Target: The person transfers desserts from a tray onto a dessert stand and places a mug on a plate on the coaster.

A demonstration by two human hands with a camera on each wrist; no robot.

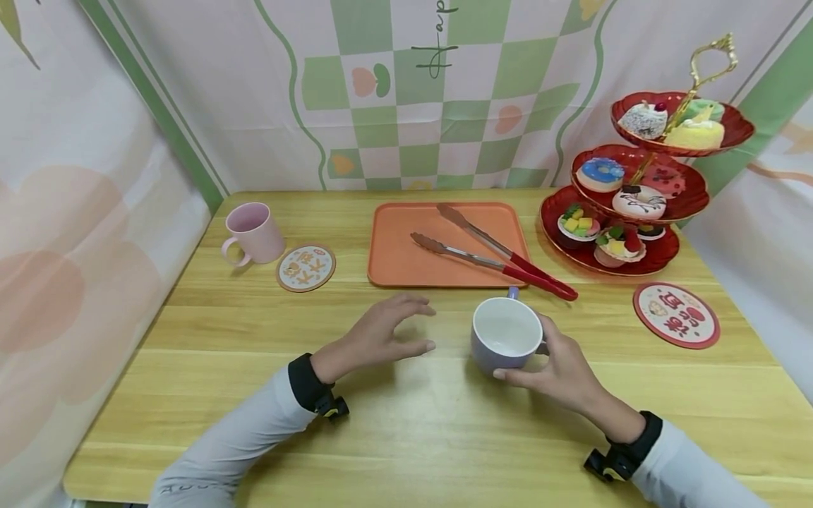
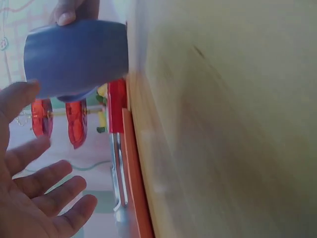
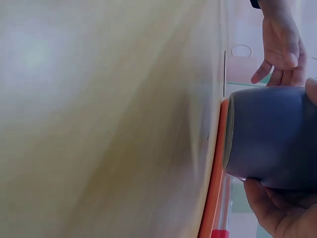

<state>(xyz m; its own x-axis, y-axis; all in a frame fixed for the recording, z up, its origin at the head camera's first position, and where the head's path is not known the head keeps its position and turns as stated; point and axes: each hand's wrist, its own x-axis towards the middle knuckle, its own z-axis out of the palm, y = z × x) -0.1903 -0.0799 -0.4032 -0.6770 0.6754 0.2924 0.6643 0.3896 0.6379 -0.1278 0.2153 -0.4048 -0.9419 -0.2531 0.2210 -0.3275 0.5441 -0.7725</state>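
My right hand (image 1: 562, 367) grips a purple mug (image 1: 492, 356) with a white inside, thumb on the near side and fingers round its right. The mug is upright close over the table, its small handle (image 1: 513, 291) pointing away from me. In the right wrist view the mug (image 3: 270, 136) shows from the side, with fingers (image 3: 262, 206) against its wall. To the mug's left, my left hand (image 1: 381, 335) is held over the table, apart from it, fingers spread and holding nothing. The left wrist view shows that palm (image 2: 25, 206) facing the mug (image 2: 77, 59).
Behind the mug lies an orange tray (image 1: 394, 243) with red-handled tongs (image 1: 489, 261) across it. A pink mug (image 1: 260, 236) and a round coaster (image 1: 307, 268) are at the left. At the right stand a three-tier red stand (image 1: 682, 254) of small cakes and another coaster (image 1: 676, 315).
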